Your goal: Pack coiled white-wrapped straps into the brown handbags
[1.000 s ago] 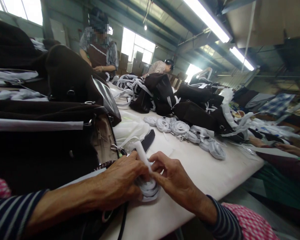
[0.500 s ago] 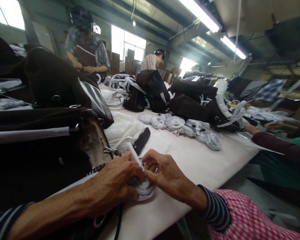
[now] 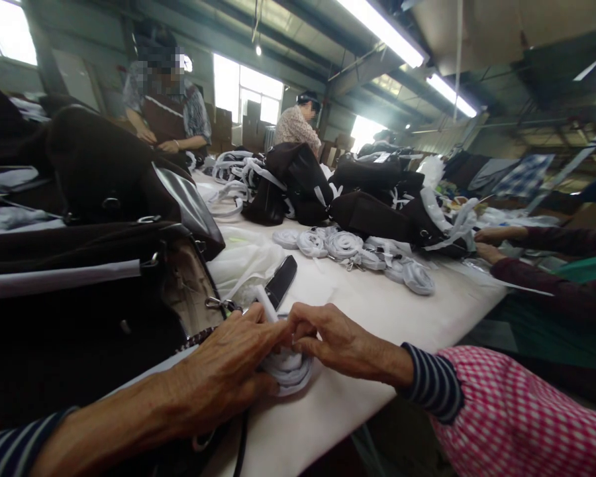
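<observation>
A strap in white wrapping, wound into a coil (image 3: 294,377), lies at the front of the table under my hands. My left hand (image 3: 246,354) is closed on the coil's left side, with thumb and fingers around it. Just above the coil, my right hand (image 3: 322,334) has its fingers bent in a pinch, touching my left fingertips; what they pinch is hidden. A white wrapped strip (image 3: 267,303) sticks up behind the hands. Beyond it lies a black flat tab (image 3: 281,281). An open dark bag (image 3: 79,331) with a beige lining stands left of my hands.
Several coiled wrapped straps (image 3: 345,245) lie mid-table. Dark bags (image 3: 298,179) with white-wrapped handles are piled behind them. Thin white sheeting (image 3: 246,258) lies near the open bag. A co-worker's hands (image 3: 491,245) are at the right; two people stand across the table.
My right hand's fingers have closed in and moved up against my left fingertips over the coil. My left hand stays on the coil. The co-worker's hands at right have come together.
</observation>
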